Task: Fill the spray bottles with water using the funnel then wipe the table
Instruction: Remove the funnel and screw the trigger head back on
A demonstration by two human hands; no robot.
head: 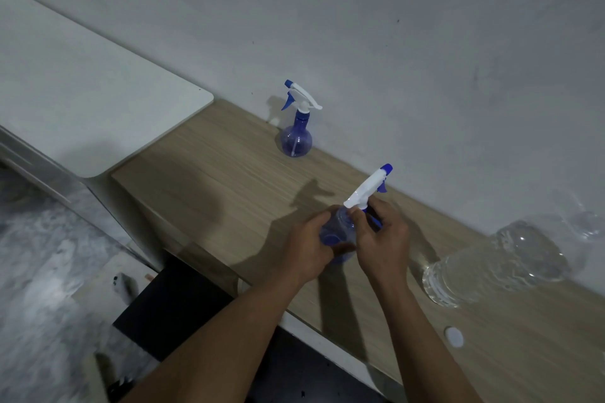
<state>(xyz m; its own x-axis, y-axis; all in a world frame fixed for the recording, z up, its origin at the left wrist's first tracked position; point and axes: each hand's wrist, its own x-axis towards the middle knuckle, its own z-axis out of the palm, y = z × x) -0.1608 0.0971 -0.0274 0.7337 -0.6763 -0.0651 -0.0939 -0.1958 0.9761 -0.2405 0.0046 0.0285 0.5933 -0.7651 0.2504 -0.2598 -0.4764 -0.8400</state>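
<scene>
Between the hands [350, 239], a half-hidden blue spray bottle [337, 232].

This seems to be a plain room in a home: a wood-look table [229, 157] stands against a bare white wall [360, 10], with a white cabinet [82, 82] at ten o'clock.

dim, bluish light; soft shadows, blurred edges.

One blue spray bottle [296, 137] upright by wall; another [339, 235] held, tilted.
</scene>
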